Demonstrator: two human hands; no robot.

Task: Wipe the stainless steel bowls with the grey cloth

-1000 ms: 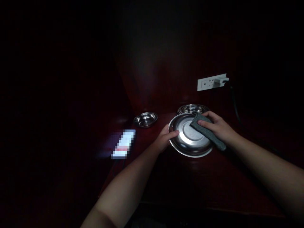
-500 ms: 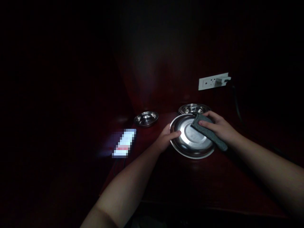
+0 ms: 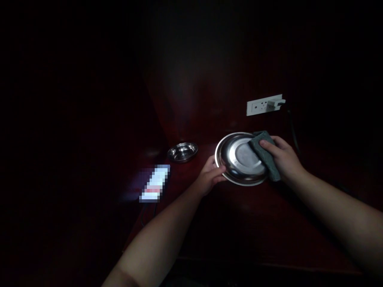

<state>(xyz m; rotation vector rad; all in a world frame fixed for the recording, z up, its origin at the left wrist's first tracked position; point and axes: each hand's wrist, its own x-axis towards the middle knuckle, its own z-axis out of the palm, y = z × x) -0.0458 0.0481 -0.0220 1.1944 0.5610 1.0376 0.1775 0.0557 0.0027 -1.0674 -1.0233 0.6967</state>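
A round steel plate [image 3: 239,161] is tilted up toward me above a dark red wooden table [image 3: 239,223]. My left hand [image 3: 209,175] grips its left rim, fingers closed on the edge. My right hand [image 3: 283,157] presses a folded grey cloth [image 3: 265,157] against the plate's upper right side, fingers closed on the cloth. The room is very dark.
A small steel bowl [image 3: 182,152] sits on the table left of the plate. A lit, blurred phone screen [image 3: 154,183] lies further left near the table's edge. A white wall socket [image 3: 263,105] with a plug and dark cable is on the back panel.
The plate has been lifted and tilted more upright, now hiding the steel dishes behind it. My right hand with the cloth has moved up to the plate's upper right edge.
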